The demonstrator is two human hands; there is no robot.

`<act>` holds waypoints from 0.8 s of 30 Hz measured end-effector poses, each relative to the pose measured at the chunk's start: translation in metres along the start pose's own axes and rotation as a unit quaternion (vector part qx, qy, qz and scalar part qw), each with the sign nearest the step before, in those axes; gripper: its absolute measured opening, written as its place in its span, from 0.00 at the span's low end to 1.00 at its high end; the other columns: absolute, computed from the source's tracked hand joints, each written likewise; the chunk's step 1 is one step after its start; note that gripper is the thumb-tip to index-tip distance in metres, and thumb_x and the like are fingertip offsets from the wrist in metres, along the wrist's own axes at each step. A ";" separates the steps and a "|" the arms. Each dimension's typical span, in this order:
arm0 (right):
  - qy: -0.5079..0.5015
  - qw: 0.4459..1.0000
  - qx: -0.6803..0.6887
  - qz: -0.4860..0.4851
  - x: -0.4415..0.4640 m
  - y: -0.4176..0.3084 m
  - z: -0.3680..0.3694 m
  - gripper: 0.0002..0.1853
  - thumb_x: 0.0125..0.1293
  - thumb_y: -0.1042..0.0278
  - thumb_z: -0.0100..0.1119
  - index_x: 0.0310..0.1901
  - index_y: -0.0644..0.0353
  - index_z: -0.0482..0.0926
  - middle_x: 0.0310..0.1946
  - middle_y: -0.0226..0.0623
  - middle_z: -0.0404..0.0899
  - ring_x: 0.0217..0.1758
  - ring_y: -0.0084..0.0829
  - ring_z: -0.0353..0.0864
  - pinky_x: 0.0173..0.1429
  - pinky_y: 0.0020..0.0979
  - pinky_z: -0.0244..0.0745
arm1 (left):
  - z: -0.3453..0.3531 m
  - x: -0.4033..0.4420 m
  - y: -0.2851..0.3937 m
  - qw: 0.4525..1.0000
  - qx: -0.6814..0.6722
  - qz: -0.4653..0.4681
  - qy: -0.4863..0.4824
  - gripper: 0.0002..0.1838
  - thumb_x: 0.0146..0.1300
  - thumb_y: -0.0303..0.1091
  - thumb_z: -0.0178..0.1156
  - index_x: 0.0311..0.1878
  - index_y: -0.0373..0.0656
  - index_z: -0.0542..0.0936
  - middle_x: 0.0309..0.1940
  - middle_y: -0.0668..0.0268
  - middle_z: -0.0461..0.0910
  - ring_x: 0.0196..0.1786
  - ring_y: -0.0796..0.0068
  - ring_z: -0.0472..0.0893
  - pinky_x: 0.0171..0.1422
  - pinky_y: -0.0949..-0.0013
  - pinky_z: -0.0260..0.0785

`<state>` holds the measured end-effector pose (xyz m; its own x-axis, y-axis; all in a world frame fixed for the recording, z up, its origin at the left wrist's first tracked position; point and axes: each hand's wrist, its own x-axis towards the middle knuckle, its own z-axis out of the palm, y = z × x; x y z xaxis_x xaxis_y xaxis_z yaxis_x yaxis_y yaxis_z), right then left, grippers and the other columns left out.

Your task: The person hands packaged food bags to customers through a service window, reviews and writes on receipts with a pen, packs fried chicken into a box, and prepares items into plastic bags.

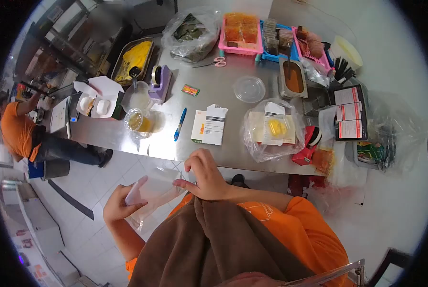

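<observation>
Below the table's front edge, my left hand (120,203) grips one side of a clear plastic bag (154,191). My right hand (205,176) pinches the bag's other side near its upper corner. The bag hangs between both hands and looks empty. Beyond them on the steel table (175,76) lie a white and orange printed packet (208,125) and a blue pen (180,124). To the right, a clear bag (249,138) holds a printed slip and something yellow (277,127). A lidded cup of yellow drink (140,120) stands to the left.
A purple tape dispenser (161,85), an open white box (101,100) and a yellow-filled tray (135,58) are at the left. Pink and blue baskets (240,49) line the back. A tape gun (307,146) lies at the right. Another person (19,126) stands far left.
</observation>
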<state>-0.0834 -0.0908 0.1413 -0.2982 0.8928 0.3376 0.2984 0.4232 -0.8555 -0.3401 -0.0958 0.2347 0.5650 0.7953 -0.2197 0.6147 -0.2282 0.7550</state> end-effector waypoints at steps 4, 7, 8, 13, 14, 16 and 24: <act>-0.129 0.978 0.160 -0.025 0.001 0.007 0.020 0.21 0.62 0.52 0.52 0.45 0.64 0.70 0.49 0.43 0.67 0.54 0.39 0.65 0.60 0.35 0.58 | 0.008 -0.015 -0.013 0.998 -0.057 -0.010 0.002 0.34 0.44 0.23 0.64 0.59 0.36 0.68 0.21 0.60 0.77 0.20 0.77 0.74 0.30 0.77 0.64; -0.241 0.908 0.342 0.021 -0.004 0.027 0.039 0.27 0.68 0.48 0.40 0.49 0.69 0.72 0.50 0.43 0.72 0.56 0.32 0.68 0.62 0.30 0.60 | 0.008 -0.021 -0.013 0.992 -0.111 -0.062 0.002 0.34 0.46 0.26 0.64 0.60 0.36 0.66 0.20 0.63 0.77 0.19 0.79 0.73 0.28 0.78 0.64; -0.350 0.842 0.400 0.096 -0.001 0.038 0.035 0.28 0.68 0.48 0.39 0.50 0.69 0.71 0.49 0.43 0.73 0.54 0.32 0.69 0.60 0.29 0.62 | 0.007 -0.023 -0.011 0.988 -0.128 -0.084 0.005 0.34 0.48 0.27 0.64 0.61 0.36 0.66 0.20 0.64 0.77 0.18 0.80 0.73 0.27 0.78 0.64; -0.355 0.766 0.524 0.115 -0.001 0.015 0.029 0.23 0.68 0.53 0.43 0.40 0.68 0.78 0.33 0.38 0.80 0.37 0.26 0.77 0.47 0.23 0.71 | 0.017 -0.032 -0.024 0.918 -0.333 -0.212 0.046 0.27 0.55 0.35 0.61 0.57 0.36 0.69 0.16 0.71 0.71 0.15 0.84 0.69 0.21 0.78 0.64; -0.344 0.759 0.533 0.143 -0.002 0.007 0.026 0.19 0.67 0.58 0.46 0.39 0.68 0.78 0.33 0.38 0.79 0.38 0.24 0.76 0.47 0.23 0.71 | 0.018 -0.032 -0.030 0.903 -0.364 -0.223 0.047 0.25 0.56 0.36 0.60 0.56 0.35 0.69 0.15 0.72 0.69 0.14 0.84 0.68 0.20 0.78 0.63; -0.320 0.745 0.552 0.197 -0.005 -0.004 0.022 0.10 0.65 0.69 0.51 0.36 0.68 0.78 0.33 0.38 0.79 0.40 0.21 0.75 0.46 0.22 0.70 | 0.017 -0.030 -0.034 0.899 -0.372 -0.229 0.036 0.21 0.55 0.35 0.61 0.50 0.35 0.71 0.15 0.70 0.68 0.15 0.80 0.68 0.23 0.76 0.64; -0.045 0.889 0.370 0.267 -0.001 0.023 0.037 0.12 0.61 0.62 0.59 0.27 0.61 0.73 0.19 0.23 0.69 0.20 0.13 0.63 0.24 0.19 0.61 | 0.087 0.046 0.007 0.844 0.274 0.037 0.459 0.16 0.50 0.33 0.65 0.37 0.36 0.71 0.28 0.60 0.71 0.31 0.64 0.72 0.34 0.66 0.63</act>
<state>-0.1100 -0.0872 0.1064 -0.3741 0.9059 -0.1985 -0.2488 -0.3042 -0.9195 -0.2619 -0.1097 0.1758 0.1026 0.8100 0.5773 0.9006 -0.3221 0.2919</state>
